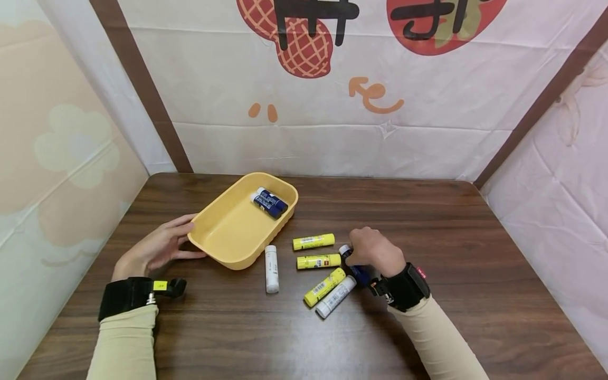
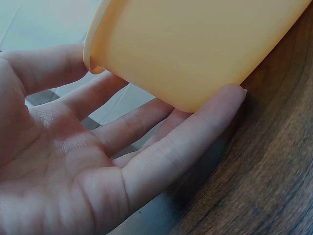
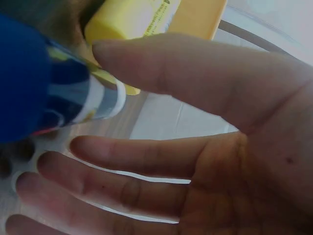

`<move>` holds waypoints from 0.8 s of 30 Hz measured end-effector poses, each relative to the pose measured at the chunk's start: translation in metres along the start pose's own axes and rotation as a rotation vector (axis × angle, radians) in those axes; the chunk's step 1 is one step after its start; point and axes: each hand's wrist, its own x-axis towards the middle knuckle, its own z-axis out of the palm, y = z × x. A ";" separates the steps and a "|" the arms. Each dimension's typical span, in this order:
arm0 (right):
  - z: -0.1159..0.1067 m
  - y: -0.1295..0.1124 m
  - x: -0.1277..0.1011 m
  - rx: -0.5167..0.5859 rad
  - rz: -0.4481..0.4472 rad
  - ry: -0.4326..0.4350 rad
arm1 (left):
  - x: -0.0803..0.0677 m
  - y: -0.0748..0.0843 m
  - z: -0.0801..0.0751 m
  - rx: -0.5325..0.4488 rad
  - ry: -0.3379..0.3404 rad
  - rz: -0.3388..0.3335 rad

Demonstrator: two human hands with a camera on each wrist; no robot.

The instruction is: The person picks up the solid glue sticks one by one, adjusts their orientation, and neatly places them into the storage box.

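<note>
An open left hand [image 2: 73,166] meets the rounded corner of a yellow tray [image 2: 195,44] on a dark wooden tabletop [image 2: 274,166]. Straight fingers [image 2: 195,132] lie against the tray's underside; the thumb rests at its rim.

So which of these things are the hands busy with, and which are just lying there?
In hand:
- right hand over the blue glue stick
- left hand touching the yellow tray, which holds two blue sticks

Lying about:
- three yellow sticks
- two white sticks
- patterned backdrop
</note>
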 end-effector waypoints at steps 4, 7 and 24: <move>0.004 0.002 0.003 -0.002 0.000 0.004 | 0.000 0.001 0.000 0.012 0.000 -0.009; 0.006 0.002 0.006 -0.010 -0.008 0.011 | 0.000 0.001 0.000 0.003 0.002 -0.016; 0.009 0.006 0.015 0.067 -0.030 0.042 | 0.002 -0.001 -0.003 -0.043 -0.002 -0.006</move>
